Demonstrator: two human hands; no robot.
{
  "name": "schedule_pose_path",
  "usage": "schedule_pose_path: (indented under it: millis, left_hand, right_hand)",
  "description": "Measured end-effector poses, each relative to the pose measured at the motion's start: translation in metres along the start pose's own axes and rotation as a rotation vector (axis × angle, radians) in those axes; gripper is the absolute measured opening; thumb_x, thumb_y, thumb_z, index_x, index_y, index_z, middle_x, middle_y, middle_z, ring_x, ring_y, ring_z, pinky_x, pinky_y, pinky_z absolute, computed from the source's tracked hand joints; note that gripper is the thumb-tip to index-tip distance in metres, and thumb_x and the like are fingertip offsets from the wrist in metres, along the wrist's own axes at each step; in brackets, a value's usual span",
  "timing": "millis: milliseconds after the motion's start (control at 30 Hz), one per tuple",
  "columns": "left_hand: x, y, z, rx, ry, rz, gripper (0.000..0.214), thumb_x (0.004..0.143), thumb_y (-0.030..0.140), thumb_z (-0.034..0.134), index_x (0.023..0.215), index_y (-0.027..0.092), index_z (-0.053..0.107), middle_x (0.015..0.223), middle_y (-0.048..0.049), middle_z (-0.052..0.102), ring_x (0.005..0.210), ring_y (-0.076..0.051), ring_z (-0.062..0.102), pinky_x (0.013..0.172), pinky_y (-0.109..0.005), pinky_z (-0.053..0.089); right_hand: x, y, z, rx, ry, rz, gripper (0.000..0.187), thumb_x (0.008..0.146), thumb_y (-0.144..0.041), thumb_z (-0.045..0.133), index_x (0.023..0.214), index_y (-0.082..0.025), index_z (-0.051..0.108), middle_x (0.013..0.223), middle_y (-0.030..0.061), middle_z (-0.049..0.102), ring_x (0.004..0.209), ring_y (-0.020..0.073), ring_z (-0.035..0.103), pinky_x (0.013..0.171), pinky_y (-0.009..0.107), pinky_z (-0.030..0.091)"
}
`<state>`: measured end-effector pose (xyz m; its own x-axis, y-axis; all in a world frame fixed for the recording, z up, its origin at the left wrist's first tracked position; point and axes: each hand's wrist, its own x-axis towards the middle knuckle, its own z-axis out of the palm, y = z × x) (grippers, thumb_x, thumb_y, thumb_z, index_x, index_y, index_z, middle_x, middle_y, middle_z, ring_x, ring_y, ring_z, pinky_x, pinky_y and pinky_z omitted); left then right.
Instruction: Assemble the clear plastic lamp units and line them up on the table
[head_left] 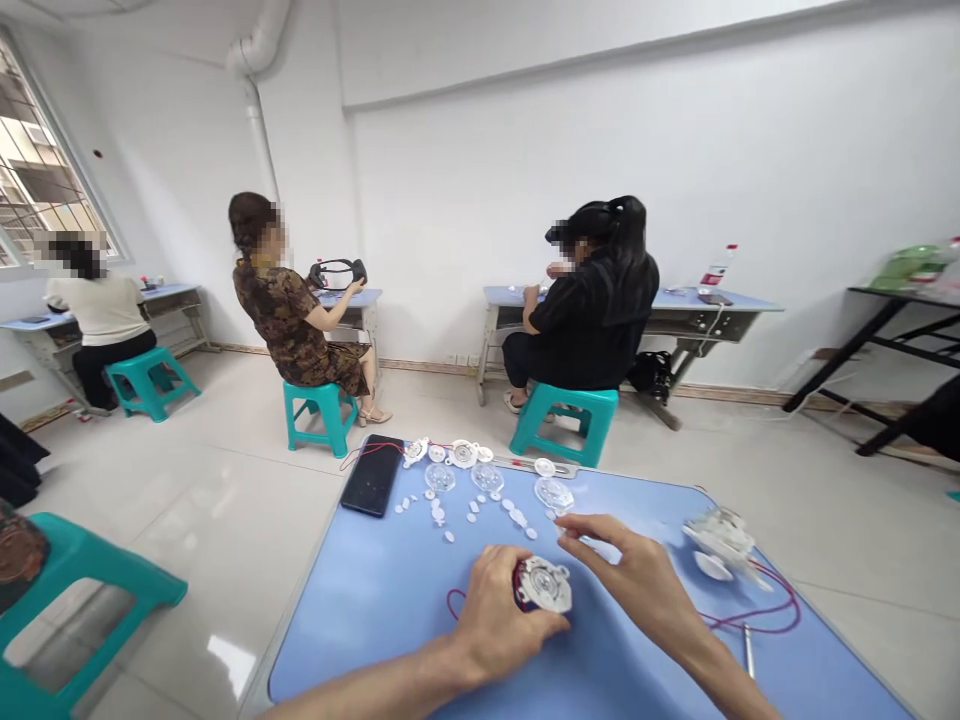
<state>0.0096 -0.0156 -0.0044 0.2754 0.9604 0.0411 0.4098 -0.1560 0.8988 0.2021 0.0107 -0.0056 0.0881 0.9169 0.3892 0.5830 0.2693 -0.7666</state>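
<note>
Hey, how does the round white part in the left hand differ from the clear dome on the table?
The round white part is opaque, while the clear dome is see-through. The part is gripped in the left hand, while the dome lies on the blue table. The part has a dark backing with some red; the dome looks like a plain shell. Both are round.

Nothing legible on show here, folks: that red-and-white bottle (718, 268) on the far tabletop (750, 306) carries print too small to read!

A barred window (41, 160) lights white walls (637, 180), tiled floor (225, 530), blue desks (712, 303) and teal stools (564, 420).
</note>
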Motion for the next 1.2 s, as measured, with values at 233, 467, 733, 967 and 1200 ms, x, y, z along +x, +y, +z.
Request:
schedule_pose_path:
  millis: [233, 467, 733, 967, 1200]
  left_hand:
    - [0.002, 0.004, -0.004, 0.019, -0.009, 0.056, 0.048, 0.064, 0.018, 0.079, 0.109, 0.018, 0.063, 0.104, -0.0043, 0.064, 0.099, -0.024, 0.058, 0.093, -0.04, 0.044]
    - [0.005, 0.004, -0.005, 0.026, -0.019, 0.066, 0.046, 0.065, 0.018, 0.077, 0.108, 0.019, 0.063, 0.103, -0.004, 0.065, 0.098, -0.024, 0.059, 0.091, -0.039, 0.045]
    - [0.004, 0.006, -0.005, 0.036, -0.035, 0.058, 0.046, 0.066, 0.019, 0.078, 0.109, 0.019, 0.063, 0.104, -0.0043, 0.065, 0.099, -0.024, 0.059, 0.091, -0.039, 0.046]
    - [0.005, 0.004, -0.003, 0.034, -0.039, 0.044, 0.048, 0.066, 0.019, 0.079, 0.11, 0.02, 0.062, 0.106, -0.0039, 0.065, 0.1, -0.024, 0.059, 0.093, -0.039, 0.045]
    - [0.007, 0.004, -0.003, 0.043, -0.038, 0.065, 0.047, 0.066, 0.019, 0.079, 0.11, 0.019, 0.062, 0.105, -0.0039, 0.066, 0.099, -0.023, 0.059, 0.091, -0.038, 0.046]
  right_hand:
    - [0.016, 0.003, -0.005, -0.099, 0.02, -0.083, 0.025, 0.081, -0.043, 0.061, 0.089, -0.023, 0.073, 0.088, 0.0064, 0.075, 0.085, 0.0253, 0.071, 0.082, 0.044, 0.056]
    - [0.03, 0.012, -0.004, -0.209, -0.033, -0.161, 0.02, 0.085, -0.029, 0.057, 0.096, -0.021, 0.072, 0.087, 0.0059, 0.072, 0.089, 0.0234, 0.066, 0.083, 0.042, 0.053]
    - [0.036, 0.021, 0.003, -0.381, -0.089, -0.314, 0.016, 0.086, -0.021, 0.059, 0.091, -0.024, 0.073, 0.097, 0.0072, 0.069, 0.099, 0.0257, 0.058, 0.087, 0.044, 0.052]
    - [0.035, 0.029, 0.007, -0.437, -0.073, -0.331, 0.018, 0.086, -0.022, 0.059, 0.094, -0.026, 0.075, 0.106, 0.0075, 0.066, 0.104, 0.0265, 0.055, 0.089, 0.047, 0.05]
    - [0.033, 0.032, 0.007, -0.489, -0.087, -0.298, 0.016, 0.083, -0.02, 0.064, 0.094, -0.026, 0.075, 0.111, 0.0077, 0.065, 0.109, 0.0285, 0.051, 0.088, 0.047, 0.049]
